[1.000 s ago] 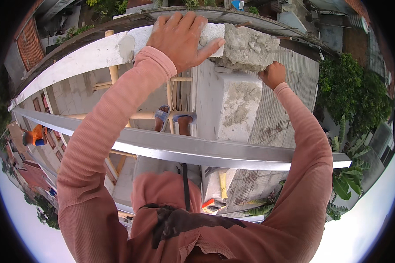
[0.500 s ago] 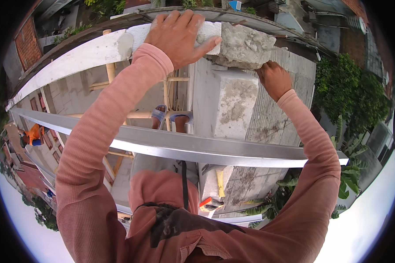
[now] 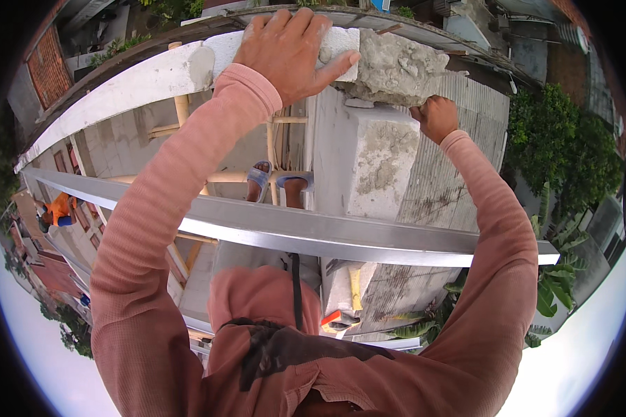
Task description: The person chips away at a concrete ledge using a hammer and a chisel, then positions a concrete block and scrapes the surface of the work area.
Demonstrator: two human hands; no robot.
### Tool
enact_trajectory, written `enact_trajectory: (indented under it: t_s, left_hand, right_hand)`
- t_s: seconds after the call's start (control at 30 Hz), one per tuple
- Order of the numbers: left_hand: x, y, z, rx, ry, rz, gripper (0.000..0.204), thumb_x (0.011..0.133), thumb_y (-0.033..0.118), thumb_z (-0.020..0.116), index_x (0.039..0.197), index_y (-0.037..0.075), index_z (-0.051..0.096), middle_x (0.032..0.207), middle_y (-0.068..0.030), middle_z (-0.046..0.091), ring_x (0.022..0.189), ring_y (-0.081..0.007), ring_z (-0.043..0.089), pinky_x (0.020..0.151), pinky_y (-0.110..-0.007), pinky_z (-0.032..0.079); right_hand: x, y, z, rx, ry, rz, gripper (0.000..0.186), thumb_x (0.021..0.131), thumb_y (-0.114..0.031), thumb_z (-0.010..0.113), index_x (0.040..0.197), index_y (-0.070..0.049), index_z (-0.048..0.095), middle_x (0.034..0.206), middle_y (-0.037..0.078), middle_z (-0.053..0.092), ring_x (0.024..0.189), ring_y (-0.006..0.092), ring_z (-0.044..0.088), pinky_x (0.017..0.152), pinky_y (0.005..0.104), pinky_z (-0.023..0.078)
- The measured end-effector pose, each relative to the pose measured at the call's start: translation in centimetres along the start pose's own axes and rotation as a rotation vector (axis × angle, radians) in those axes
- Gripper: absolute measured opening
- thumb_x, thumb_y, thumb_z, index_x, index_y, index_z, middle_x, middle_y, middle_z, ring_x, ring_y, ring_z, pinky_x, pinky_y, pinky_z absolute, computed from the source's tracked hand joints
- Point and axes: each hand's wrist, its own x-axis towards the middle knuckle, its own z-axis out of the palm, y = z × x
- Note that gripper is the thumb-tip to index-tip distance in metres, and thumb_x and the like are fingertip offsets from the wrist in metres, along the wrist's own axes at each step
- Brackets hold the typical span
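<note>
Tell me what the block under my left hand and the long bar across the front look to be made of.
The white block looks like lightweight concrete: matte, chalky, with grey mortar crusted beside it. The long bar looks like aluminium or steel: smooth, silvery, with a bright sheen.

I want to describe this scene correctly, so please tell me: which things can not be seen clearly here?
- Head view: right hand is clenched beside the mortar lump; what it grips is hidden by its own fingers.
- Left hand covers part of the white block.
- Orange-dressed person below: too small, near the rim.
- Metal bar hides things behind it.
</note>
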Motion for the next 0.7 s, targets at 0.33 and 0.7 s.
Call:
enact_trajectory:
  t_s: [0.33, 0.7]
  left_hand:
    - [0.4, 0.3, 0.4, -0.015, 0.043, 0.01, 0.064, 0.098, 0.063, 0.046, 0.119, 0.006, 0.066, 0.112, -0.0096, 0.065, 0.105, -0.0261, 0.06, 0.091, -0.043, 0.046]
    - [0.2, 0.4, 0.2, -0.021, -0.011, 0.0, 0.065, 0.097, 0.064, 0.047, 0.119, 0.006, 0.066, 0.114, -0.0096, 0.064, 0.104, -0.0255, 0.061, 0.092, -0.041, 0.045]
  right_hand:
    - [0.8, 3.9, 1.7, 0.143, -0.023, -0.123, 0.035, 0.089, -0.036, 0.063, 0.079, -0.004, 0.073, 0.076, 0.017, 0.07, 0.071, 0.0395, 0.067, 0.073, 0.0496, 0.055]
    - [-0.3, 4.7, 8.3, 0.223, -0.124, 0.081, 0.034, 0.091, -0.035, 0.058, 0.083, -0.006, 0.074, 0.085, 0.022, 0.072, 0.089, 0.0438, 0.067, 0.08, 0.052, 0.054]
